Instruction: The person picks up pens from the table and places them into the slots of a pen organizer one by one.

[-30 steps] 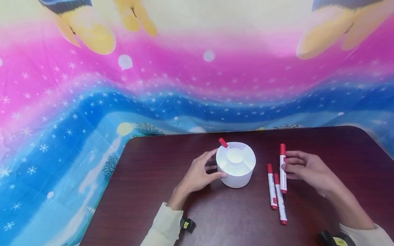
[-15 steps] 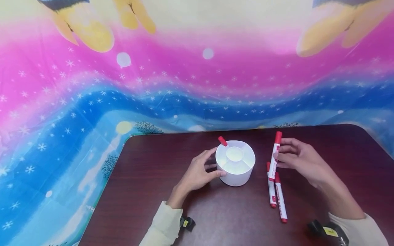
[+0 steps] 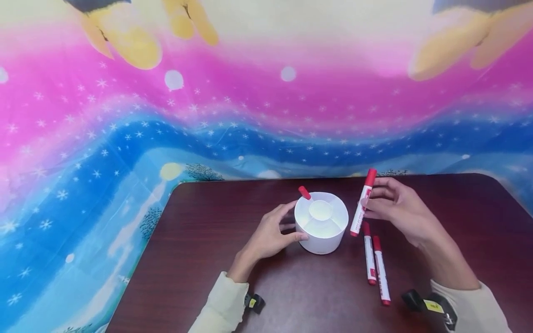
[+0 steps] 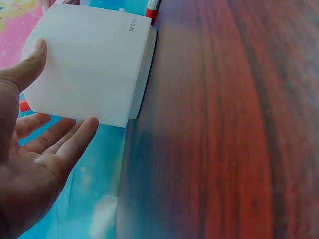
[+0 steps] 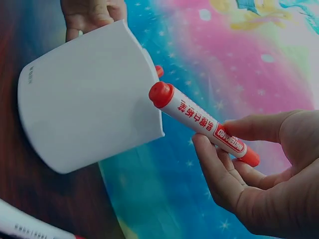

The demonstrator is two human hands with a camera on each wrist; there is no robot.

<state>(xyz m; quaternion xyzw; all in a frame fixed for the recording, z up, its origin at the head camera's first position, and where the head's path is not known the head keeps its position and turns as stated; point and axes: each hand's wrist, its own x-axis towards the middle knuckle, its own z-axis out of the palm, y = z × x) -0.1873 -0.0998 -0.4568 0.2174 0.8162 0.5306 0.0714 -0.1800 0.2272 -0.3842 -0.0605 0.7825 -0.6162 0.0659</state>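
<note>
Red marker (image 5: 202,120) near white holder (image 3: 321,244), two markers (image 3: 369,259) on table (image 3: 187,259)

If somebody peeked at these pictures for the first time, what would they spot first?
Probably the bright pink and blue backdrop behind the table. Next, the white holder standing on the table, with the left hand at its side. Then the red-and-white marker pinched in the right hand, just right of the holder.

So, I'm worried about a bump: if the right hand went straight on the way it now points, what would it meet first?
Likely the white holder, with the marker in the right hand touching first. Height is hard to judge, so they might pass above it instead.
</note>
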